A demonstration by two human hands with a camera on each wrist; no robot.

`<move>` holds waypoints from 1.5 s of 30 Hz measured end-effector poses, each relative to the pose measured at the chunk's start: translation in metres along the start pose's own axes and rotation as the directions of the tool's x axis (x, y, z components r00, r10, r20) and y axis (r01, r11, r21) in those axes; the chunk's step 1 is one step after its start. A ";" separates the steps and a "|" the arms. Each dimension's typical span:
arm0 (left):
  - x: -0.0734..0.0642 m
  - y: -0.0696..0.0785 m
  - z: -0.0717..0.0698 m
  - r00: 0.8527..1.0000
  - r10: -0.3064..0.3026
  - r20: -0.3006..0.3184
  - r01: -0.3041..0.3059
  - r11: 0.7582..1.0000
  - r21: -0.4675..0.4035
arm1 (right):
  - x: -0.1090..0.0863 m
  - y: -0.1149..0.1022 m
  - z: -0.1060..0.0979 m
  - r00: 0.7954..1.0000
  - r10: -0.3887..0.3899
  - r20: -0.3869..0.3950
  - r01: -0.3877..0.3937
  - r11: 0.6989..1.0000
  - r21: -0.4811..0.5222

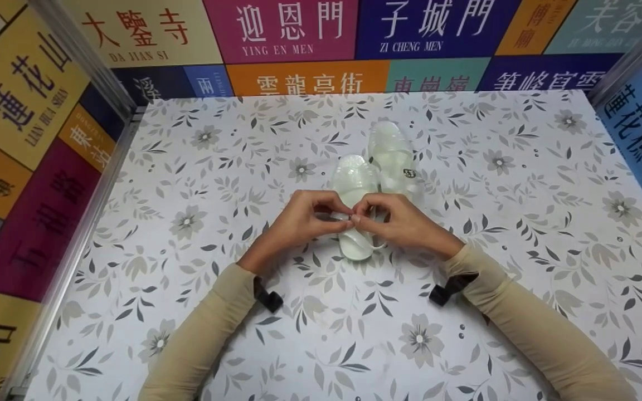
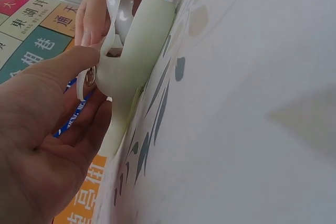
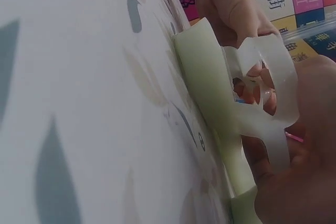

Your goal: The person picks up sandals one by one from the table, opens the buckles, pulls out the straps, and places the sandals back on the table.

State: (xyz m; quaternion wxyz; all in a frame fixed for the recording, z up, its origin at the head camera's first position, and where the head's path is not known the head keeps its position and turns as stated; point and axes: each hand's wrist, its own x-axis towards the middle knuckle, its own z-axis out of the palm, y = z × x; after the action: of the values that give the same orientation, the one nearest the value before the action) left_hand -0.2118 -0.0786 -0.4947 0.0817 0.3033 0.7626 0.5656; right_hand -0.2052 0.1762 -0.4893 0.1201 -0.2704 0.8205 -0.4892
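A pair of pale green-white sandals lies on the table, toes pointing away. Over the nearer sandal (image 1: 355, 174) my two hands meet, fingertips almost together at its ankle strap (image 3: 286, 80). My left hand (image 1: 309, 218) pinches the strap from the left, the thumb close to a small metal buckle (image 2: 91, 75). From the right, my right hand (image 1: 400, 221) pinches the strap too, partly hiding it. The sole (image 2: 144, 35) rests on the table, with the strap arching above the heel. The other sandal (image 1: 389, 139) sits just beyond, to the right, a dark emblem on its side.
The table (image 1: 232, 312) has a white cover printed with grey leaves and flowers. Colourful panels with Chinese lettering (image 1: 293, 28) stand behind its far edge and along both sides. A metal frame rail (image 1: 70, 267) runs down the left side.
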 end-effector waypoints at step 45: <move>0.001 -0.003 -0.004 1.000 -0.012 0.008 0.012 1.000 0.005 | -0.001 0.001 -0.002 0.999 0.018 0.029 -0.020 0.998 0.067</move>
State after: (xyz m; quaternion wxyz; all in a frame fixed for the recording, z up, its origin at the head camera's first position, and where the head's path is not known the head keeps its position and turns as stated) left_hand -0.2150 -0.0817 -0.4959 0.0874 0.3012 0.7654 0.5620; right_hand -0.2053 0.1786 -0.4893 0.1453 -0.2654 0.8042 -0.5116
